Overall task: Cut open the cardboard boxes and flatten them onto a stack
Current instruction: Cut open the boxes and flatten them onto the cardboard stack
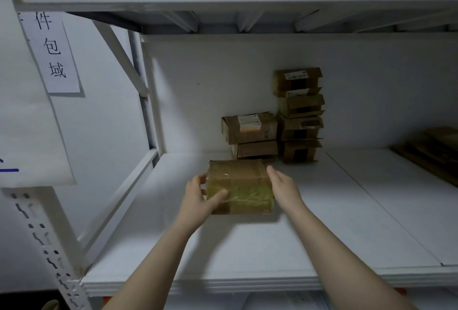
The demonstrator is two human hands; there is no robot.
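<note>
My left hand [198, 198] grips the left side of the brown cardboard box wrapped in yellowish tape [240, 185], thumb across its front. My right hand [285, 188] presses flat against its right side, fingers straight. The box is over the middle of the white shelf [322, 223] (resting or lifted, I cannot tell), just in front of small brown cardboard boxes [298, 114] piled at the shelf's back edge.

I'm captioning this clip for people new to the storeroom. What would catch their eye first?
First, the taped box in the middle of the white shelf, gripped by the left hand, with the right hand flat at its other side. At the back of the shelf stand a shorter stack of boxes and, to its right, a taller stack. A paper sign with large characters hangs at the upper left.
</note>
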